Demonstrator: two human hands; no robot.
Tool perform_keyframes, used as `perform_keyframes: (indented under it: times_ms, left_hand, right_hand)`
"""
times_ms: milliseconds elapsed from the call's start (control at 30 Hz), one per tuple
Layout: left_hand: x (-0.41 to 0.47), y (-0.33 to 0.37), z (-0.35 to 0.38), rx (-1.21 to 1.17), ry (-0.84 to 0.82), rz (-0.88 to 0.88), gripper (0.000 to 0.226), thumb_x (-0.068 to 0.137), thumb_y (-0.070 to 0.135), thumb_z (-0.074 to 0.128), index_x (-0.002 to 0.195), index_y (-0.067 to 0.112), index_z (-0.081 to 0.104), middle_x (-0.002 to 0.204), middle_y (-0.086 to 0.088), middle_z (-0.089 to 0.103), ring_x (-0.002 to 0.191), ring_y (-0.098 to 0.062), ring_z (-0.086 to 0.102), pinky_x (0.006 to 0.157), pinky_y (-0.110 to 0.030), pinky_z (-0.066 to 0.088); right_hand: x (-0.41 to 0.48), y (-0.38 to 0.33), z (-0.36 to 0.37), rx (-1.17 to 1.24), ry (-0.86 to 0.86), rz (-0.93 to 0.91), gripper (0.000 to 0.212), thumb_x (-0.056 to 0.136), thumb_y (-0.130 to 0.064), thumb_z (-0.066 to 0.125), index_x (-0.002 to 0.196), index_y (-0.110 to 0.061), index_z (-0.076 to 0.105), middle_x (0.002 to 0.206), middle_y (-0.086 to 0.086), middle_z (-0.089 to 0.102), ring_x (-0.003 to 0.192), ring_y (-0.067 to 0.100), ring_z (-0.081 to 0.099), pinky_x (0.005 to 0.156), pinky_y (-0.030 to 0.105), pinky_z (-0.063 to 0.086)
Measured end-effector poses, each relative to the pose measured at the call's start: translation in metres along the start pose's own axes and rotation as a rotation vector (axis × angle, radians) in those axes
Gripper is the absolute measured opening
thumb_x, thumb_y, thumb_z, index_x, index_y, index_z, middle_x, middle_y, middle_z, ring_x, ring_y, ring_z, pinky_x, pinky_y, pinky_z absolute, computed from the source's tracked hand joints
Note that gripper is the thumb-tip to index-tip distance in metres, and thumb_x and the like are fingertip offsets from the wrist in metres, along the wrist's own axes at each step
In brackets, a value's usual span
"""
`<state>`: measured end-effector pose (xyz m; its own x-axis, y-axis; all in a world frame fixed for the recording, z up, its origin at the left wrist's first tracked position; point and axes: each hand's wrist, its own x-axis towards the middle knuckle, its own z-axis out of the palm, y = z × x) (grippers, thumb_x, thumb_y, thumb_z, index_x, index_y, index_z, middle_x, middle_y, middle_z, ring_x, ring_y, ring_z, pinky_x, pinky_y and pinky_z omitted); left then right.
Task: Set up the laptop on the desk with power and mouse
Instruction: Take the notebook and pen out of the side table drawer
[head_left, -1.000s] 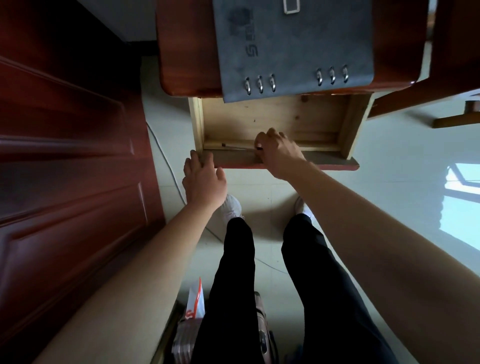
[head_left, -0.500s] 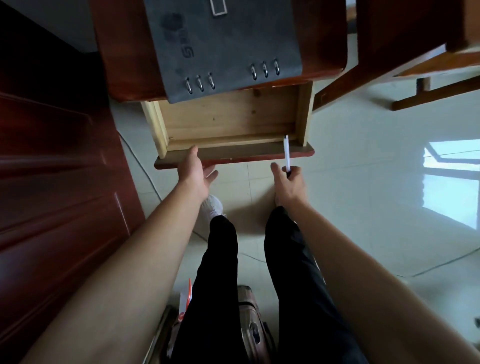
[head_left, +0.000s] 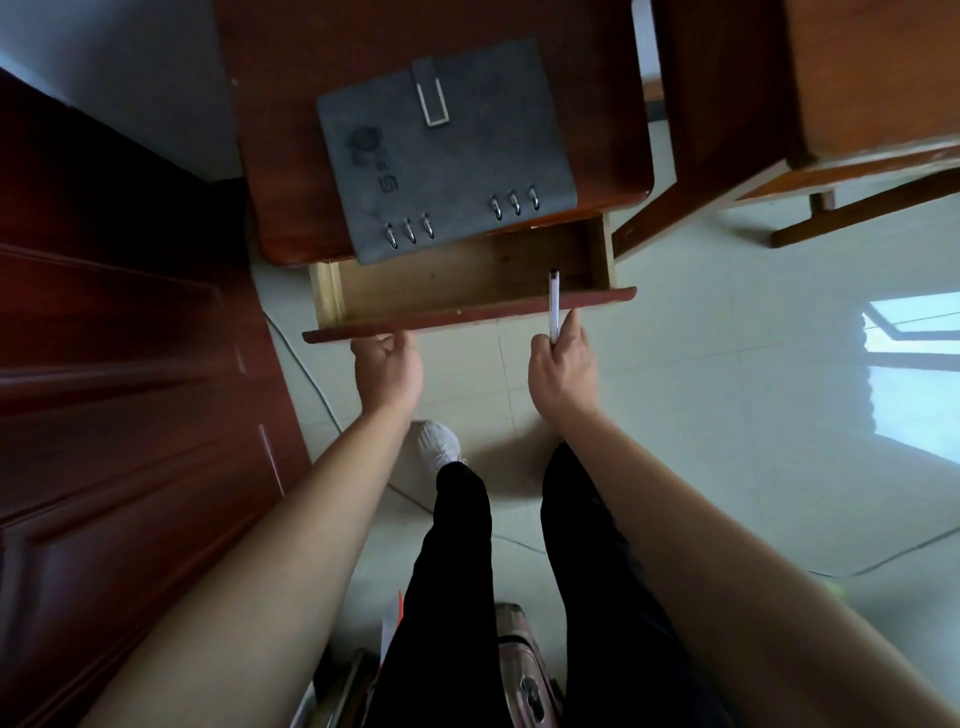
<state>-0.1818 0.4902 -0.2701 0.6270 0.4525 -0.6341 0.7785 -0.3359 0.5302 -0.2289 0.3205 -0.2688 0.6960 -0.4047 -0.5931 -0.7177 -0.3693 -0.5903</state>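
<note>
Black trouser legs and a pink suitcase lie nearest, with both bare forearms reaching forward above them. The left grip is knuckles-up, its fingertips hooked under the lower edge of the drawer front. The right grip is curled round a white pen, pinching its lower end so the pen stands upright, its dark tip crossing the drawer front.

A second ago this grip lay inside the drawer on the pen; now it is out in front of it. The left grip has kept to the front edge.

The drawer hangs pulled out from under the desk. On the desk lies a grey ring binder, its ringed edge overhanging the drawer. A dark red door stands to the left, with a white cable on the floor tiles beside it. More wooden furniture stands right of the desk.
</note>
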Motion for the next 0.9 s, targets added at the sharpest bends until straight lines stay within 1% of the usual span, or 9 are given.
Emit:
perform_keyframes:
  times_ms: [100,233,333,400,567,667,733,800,900]
  left_hand:
    - [0.017,0.013,-0.008,0.094,-0.074,0.192,0.037,0.095,0.019,0.051,0.128,0.001,0.047,0.132,-0.013,0.059,0.116,-0.029,0.057,0.092,-0.031,0.042]
    - [0.041,0.033,-0.014,-0.028,-0.169,0.173,0.042,0.090,0.010,0.055,0.131,0.007,0.046,0.127,-0.005,0.062,0.097,-0.020,0.061,0.083,-0.024,0.044]
    - [0.053,0.041,-0.017,-0.024,-0.204,0.203,0.047,0.085,0.003,0.058,0.131,0.006,0.046,0.125,-0.002,0.064,0.094,-0.008,0.061,0.080,-0.009,0.044]
    - [0.059,0.045,-0.016,-0.046,-0.209,0.210,0.049,0.083,0.002,0.059,0.130,0.002,0.048,0.125,-0.007,0.065,0.108,-0.020,0.061,0.092,-0.021,0.044]
    - [0.054,0.037,-0.015,-0.029,-0.275,0.243,0.062,0.081,0.001,0.062,0.138,0.013,0.041,0.124,0.012,0.054,0.108,-0.008,0.051,0.078,-0.003,0.036]
    - [0.054,0.042,-0.014,-0.019,-0.305,0.246,0.063,0.081,0.004,0.064,0.137,0.016,0.039,0.124,0.011,0.053,0.108,-0.008,0.050,0.077,-0.002,0.035]
    - [0.050,0.049,-0.015,-0.012,-0.295,0.195,0.057,0.081,0.009,0.065,0.133,0.015,0.042,0.123,0.006,0.057,0.109,-0.013,0.053,0.084,-0.015,0.037]
    - [0.044,0.055,-0.017,-0.006,-0.231,0.154,0.043,0.086,0.014,0.061,0.127,0.011,0.049,0.114,0.002,0.060,0.110,-0.021,0.056,0.084,-0.023,0.037]
    - [0.027,0.059,-0.019,0.085,-0.046,0.129,0.036,0.089,0.020,0.054,0.122,0.005,0.051,0.115,-0.008,0.061,0.111,-0.032,0.056,0.086,-0.033,0.043]
  right_hand:
    - [0.023,-0.024,-0.016,-0.078,-0.029,-0.150,0.057,0.092,-0.021,0.032,0.138,0.013,0.033,0.140,0.031,0.040,0.130,0.041,0.039,0.102,0.047,0.036]
    - [0.057,-0.051,-0.026,-0.074,0.000,-0.184,0.051,0.093,-0.015,0.036,0.136,0.013,0.040,0.147,0.030,0.039,0.140,0.038,0.032,0.111,0.042,0.031]
    - [0.066,-0.058,-0.027,-0.100,0.016,-0.189,0.044,0.094,-0.011,0.038,0.131,0.012,0.045,0.148,0.027,0.039,0.139,0.038,0.035,0.107,0.038,0.032]
    - [0.070,-0.057,-0.025,-0.114,0.023,-0.197,0.040,0.094,-0.010,0.039,0.126,0.011,0.047,0.145,0.027,0.041,0.133,0.038,0.040,0.100,0.037,0.036]
    - [0.071,-0.052,-0.023,-0.113,-0.034,-0.262,0.049,0.093,-0.008,0.040,0.140,0.005,0.040,0.158,0.016,0.026,0.135,0.034,0.038,0.105,0.039,0.038]
    - [0.071,-0.052,-0.022,-0.141,-0.031,-0.288,0.035,0.091,-0.009,0.042,0.124,0.001,0.051,0.153,0.016,0.031,0.119,0.036,0.046,0.089,0.037,0.042]
    - [0.067,-0.053,-0.026,-0.129,0.033,-0.260,0.028,0.091,-0.013,0.041,0.110,-0.001,0.058,0.135,0.020,0.048,0.109,0.038,0.051,0.080,0.032,0.039]
    - [0.063,-0.054,-0.032,-0.093,0.140,-0.260,0.025,0.092,-0.014,0.043,0.102,-0.003,0.064,0.110,0.017,0.059,0.095,0.037,0.057,0.071,0.031,0.036]
    - [0.056,-0.062,-0.042,-0.134,0.280,-0.332,0.017,0.091,-0.015,0.044,0.097,-0.004,0.056,0.103,0.015,0.055,0.081,0.035,0.052,0.062,0.032,0.029]
